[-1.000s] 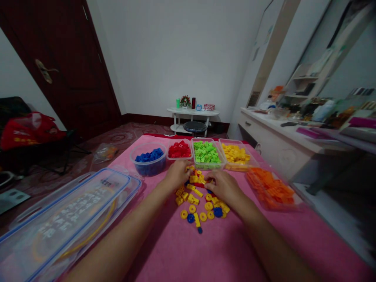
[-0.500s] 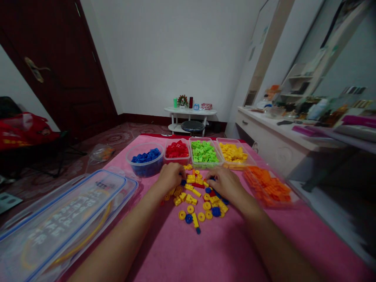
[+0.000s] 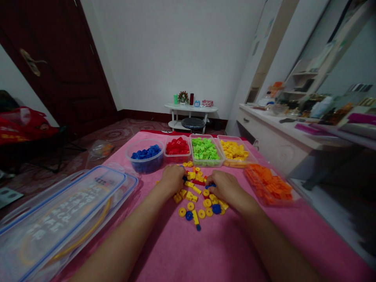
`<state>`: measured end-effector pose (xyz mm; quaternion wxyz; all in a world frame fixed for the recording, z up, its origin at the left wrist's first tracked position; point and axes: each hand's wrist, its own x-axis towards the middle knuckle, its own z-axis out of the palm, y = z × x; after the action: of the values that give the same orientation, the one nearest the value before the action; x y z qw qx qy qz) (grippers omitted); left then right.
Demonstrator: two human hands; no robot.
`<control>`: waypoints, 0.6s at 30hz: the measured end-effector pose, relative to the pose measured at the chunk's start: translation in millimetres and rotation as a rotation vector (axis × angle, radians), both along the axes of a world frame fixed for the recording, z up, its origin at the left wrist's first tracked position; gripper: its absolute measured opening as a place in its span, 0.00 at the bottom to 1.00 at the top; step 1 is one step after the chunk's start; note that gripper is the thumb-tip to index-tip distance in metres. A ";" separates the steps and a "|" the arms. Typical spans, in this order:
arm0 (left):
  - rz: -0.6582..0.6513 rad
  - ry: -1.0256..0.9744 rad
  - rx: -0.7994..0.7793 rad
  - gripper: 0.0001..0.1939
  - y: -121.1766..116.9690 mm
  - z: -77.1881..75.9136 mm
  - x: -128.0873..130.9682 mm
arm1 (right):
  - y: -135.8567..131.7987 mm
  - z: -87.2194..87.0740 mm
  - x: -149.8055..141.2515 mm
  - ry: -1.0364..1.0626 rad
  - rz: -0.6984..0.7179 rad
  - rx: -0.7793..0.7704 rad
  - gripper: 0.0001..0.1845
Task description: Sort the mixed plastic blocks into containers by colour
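Note:
Loose toy building bricks lie in a pile on the pink cloth (image 3: 188,250), mostly yellow bricks (image 3: 193,188) and yellow wheels (image 3: 201,214), with a few blue and red ones. My left hand (image 3: 174,179) is at the pile's left side, fingers curled down beside a dark blue piece; what they hold, if anything, is hidden. At the right side my right hand (image 3: 225,185) has thumb and fingers closed round a blue brick (image 3: 210,185). Nearer me lie a blue wheel (image 3: 188,216) and a blue round piece (image 3: 216,208).
Behind the pile stand a round tub of blue bricks (image 3: 147,152) and boxes of red bricks (image 3: 177,146), green bricks (image 3: 205,148) and yellow bricks (image 3: 234,150). A box of orange bricks (image 3: 270,184) is at right. A clear lidded box (image 3: 70,219) lies at left.
My left hand has moved down from the yellow pieces at the back of the pile to its left side. My right hand has stayed near the right side, fingers shifting among blue pieces.

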<state>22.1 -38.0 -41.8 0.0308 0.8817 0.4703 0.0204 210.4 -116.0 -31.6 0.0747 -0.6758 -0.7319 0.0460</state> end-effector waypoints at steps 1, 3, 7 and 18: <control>0.015 -0.011 0.007 0.15 -0.1 -0.2 0.3 | 0.3 -0.4 0.6 0.006 -0.001 0.002 0.12; 0.035 -0.083 0.011 0.13 0.1 0.4 0.1 | 1.8 -1.1 3.1 0.024 0.008 0.008 0.11; 0.054 -0.549 -0.195 0.11 -1.3 6.2 1.1 | 7.7 1.4 10.9 0.162 0.021 0.085 0.09; 0.120 -1.619 -1.775 0.13 -14.9 -4.9 23.0 | 2.9 16.8 -18.7 0.567 0.182 0.406 0.10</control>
<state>45.1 -52.9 -46.7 0.9125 0.2615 0.2049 0.2385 191.7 -113.1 -14.8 0.4031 -0.5396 -0.7334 0.0918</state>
